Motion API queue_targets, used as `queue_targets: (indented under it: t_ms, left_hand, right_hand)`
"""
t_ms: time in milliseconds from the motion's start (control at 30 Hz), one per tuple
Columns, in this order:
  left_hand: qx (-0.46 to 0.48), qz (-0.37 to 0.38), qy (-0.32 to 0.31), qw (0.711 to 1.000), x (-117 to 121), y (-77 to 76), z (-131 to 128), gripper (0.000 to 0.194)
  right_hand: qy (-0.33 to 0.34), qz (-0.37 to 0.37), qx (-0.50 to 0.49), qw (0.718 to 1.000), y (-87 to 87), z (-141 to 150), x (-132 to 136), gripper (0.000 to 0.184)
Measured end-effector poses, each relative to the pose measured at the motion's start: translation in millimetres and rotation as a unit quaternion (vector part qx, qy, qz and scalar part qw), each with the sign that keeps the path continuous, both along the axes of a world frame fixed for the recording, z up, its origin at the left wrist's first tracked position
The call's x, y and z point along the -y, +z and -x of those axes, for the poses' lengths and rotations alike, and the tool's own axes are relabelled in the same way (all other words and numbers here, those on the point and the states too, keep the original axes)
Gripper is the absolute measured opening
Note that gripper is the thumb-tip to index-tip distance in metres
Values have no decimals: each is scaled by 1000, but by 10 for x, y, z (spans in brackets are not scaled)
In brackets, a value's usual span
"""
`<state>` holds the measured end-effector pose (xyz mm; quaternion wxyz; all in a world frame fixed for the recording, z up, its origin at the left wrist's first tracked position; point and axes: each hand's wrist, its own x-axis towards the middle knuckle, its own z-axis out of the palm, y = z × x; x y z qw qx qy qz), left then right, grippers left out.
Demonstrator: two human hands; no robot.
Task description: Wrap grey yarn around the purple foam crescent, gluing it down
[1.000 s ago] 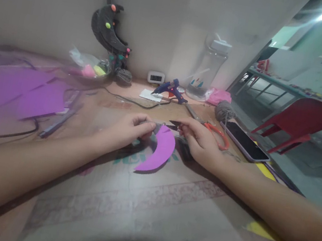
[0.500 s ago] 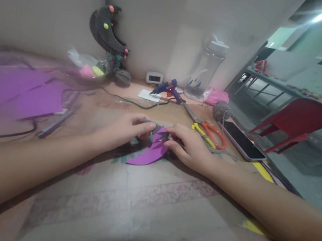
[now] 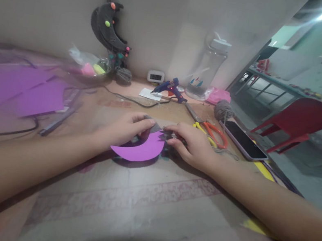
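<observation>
A purple crescent cutout [image 3: 138,150] is held above the table, its curved body hanging toward me and one tip pointing left. Grey material [image 3: 156,127], perhaps wrapped yarn, covers its upper end. My left hand [image 3: 134,129] pinches that grey end between thumb and fingers. Close by on the right, my right hand [image 3: 189,144] has its thumb and fingers curled together at the crescent's edge. Something dark and blurred shows at its fingertips, too unclear to name. A ball of grey yarn [image 3: 222,110] lies beyond my right hand, with a loose strand trailing from it.
Orange-and-yellow-handled scissors [image 3: 215,135] and a phone [image 3: 243,140] lie at right. Behind are a blue glue gun [image 3: 171,88], a small clock [image 3: 155,76] and a clear bottle [image 3: 209,68]. Purple sheets [image 3: 42,97] spread at left; a dark crescent ornament [image 3: 103,23] hangs on the wall.
The purple crescent has turned, its free tip swinging left and a little up toward my left wrist. Both hands stay in nearly the same place.
</observation>
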<state>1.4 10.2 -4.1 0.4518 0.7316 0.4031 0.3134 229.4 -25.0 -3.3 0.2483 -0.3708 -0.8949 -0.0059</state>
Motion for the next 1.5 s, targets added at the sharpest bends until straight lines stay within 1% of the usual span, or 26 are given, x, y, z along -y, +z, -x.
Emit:
queue_targets:
  t_ms: [133,300,533,800,967,1367,1500]
  left_hand:
    - [1,-4,-2,1000,26,33,-20,31]
    - [5,14,-3,1000,55,63,-27,29]
    - [-4,20,-10,1000,40,45,-7,32]
    - [-2,24,-17,1000,19,27,1,31]
    - [-1,34,-25,999,16,21,2,33]
    - [-9,52,-23,998,19,37,-2,32]
    - [-13,45,-28,999,18,39,-11,31]
  right_hand:
    - [-19,-41,56,997,34,-24,-11,36]
    - [-14,-70,68,995,44,-17,-23,41]
    - [-17,-66,76,995,29,-19,-50,39]
    - [-17,-65,63,996,25,-9,-39,41]
    - [-14,-61,64,996,21,-14,-37,38]
    - [-23,-62,68,995,1,-11,-43,39]
    - [-20,-65,69,995,6,-14,-40,39]
